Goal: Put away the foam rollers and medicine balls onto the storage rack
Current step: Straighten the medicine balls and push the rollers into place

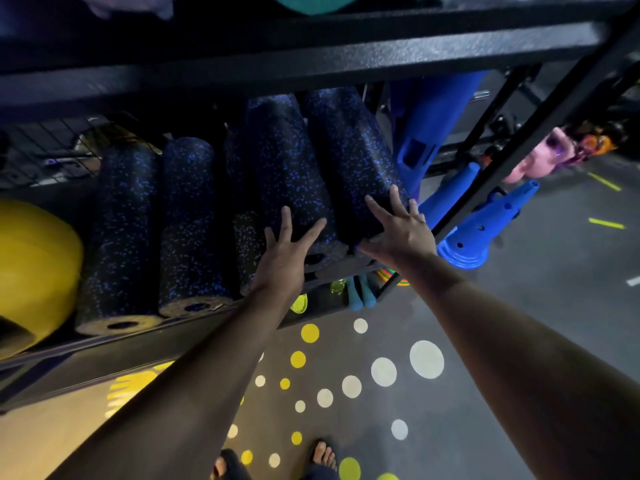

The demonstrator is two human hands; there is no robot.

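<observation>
Our left hand [286, 245] and right hand [399, 231], fingers spread, clasping nothing, press foam rollers [284, 161]. Probably seating them on the shelf [138, 351].

rack shelf [104, 355] | foam rollers [187, 220] side by side | yellow ball [34, 265] left

Counts on and around the storage rack [311, 60]
Five black, blue-flecked foam rollers [121, 237] lie on the shelf. One yellow ball [34, 265] sits left of them, and one teal ball [311, 1] shows partly above. Two teal dumbbells [362, 296] stand lower down, with at least two blue cones [467, 237] at the right. Two hands: left hand [284, 251], right hand [401, 233].
</observation>
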